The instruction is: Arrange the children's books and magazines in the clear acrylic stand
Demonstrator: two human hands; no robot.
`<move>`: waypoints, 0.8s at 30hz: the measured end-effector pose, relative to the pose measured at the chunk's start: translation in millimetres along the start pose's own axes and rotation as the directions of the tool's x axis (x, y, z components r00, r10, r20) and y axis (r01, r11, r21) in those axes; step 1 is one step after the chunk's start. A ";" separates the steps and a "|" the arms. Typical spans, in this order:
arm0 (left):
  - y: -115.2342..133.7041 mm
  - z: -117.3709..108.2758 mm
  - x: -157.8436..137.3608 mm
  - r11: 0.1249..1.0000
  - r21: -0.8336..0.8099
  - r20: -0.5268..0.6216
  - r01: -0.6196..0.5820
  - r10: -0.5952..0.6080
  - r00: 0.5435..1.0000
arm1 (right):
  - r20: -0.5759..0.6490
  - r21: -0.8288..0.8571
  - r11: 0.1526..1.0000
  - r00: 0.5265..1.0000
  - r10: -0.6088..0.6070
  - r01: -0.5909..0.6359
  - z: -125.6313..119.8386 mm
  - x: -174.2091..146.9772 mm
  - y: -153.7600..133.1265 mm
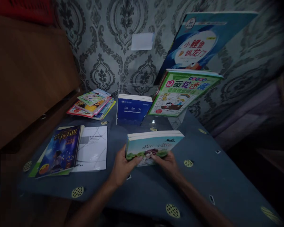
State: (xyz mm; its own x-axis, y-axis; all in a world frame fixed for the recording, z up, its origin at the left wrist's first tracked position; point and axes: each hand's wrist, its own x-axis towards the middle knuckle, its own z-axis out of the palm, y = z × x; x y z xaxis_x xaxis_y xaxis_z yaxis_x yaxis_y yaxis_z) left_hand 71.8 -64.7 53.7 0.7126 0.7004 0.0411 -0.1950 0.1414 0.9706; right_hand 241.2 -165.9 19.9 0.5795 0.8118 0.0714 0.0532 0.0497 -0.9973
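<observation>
Between my two hands is a thick paperback book (153, 145) with a pale teal cover, a drawn figure and green grass, tilted up towards me. My left hand (123, 164) grips its left edge, thumb pressed on the front cover. On the right side my right hand (167, 162) holds it the same way, its thumb near the drawn figure; the fingers behind the book are hidden. Beyond it stands a blue book (133, 110) in a clear stand. To its right a green picture book (180, 94) leans back, with a large blue picture book (201, 44) behind it.
A dark blue book (61, 151) overlaps a white booklet (92, 149) on the left of the table (142, 195). Several thin colourful books (92, 104) are piled at the back left. A brown wooden panel (30, 75) rises at left, and patterned wallpaper (101, 63) covers the back wall.
</observation>
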 end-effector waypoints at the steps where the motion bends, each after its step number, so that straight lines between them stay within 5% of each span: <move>1: -3.3 -1.1 -1.8 1.000 0.015 -0.001 0.009 -0.009 1.000 | 0.017 -0.008 1.000 1.000 0.001 0.000 1.1 -2.6 1.1; 5: -6.0 -12.7 -11.1 0.981 0.193 0.070 0.008 -0.022 0.997 | 0.107 -0.031 0.999 0.994 -0.025 0.029 -1.2 -7.3 -3.0; 11: -15.8 -41.5 -20.1 0.817 0.571 0.088 -0.078 0.033 0.996 | 0.273 -0.064 0.991 0.958 -0.094 0.115 -14.9 -6.4 -14.0; 16: -12.5 -53.0 -13.9 0.750 0.654 0.115 -0.098 0.030 0.993 | 0.400 -0.171 0.961 0.907 -0.134 0.218 -30.3 -1.0 -30.3; 24: 6.2 -47.2 -5.6 0.757 0.644 0.113 -0.106 0.043 0.993 | 0.356 -0.159 0.955 0.917 -0.182 0.252 -30.7 7.0 -40.3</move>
State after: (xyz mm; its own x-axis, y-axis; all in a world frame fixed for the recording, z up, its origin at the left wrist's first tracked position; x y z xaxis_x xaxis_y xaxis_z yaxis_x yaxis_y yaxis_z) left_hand 34.8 -34.7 48.3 0.7752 0.6222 0.1091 0.2111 -0.4179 0.8836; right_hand 268.1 -180.1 61.1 0.2318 0.9422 0.2420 0.3261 0.1591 -0.9318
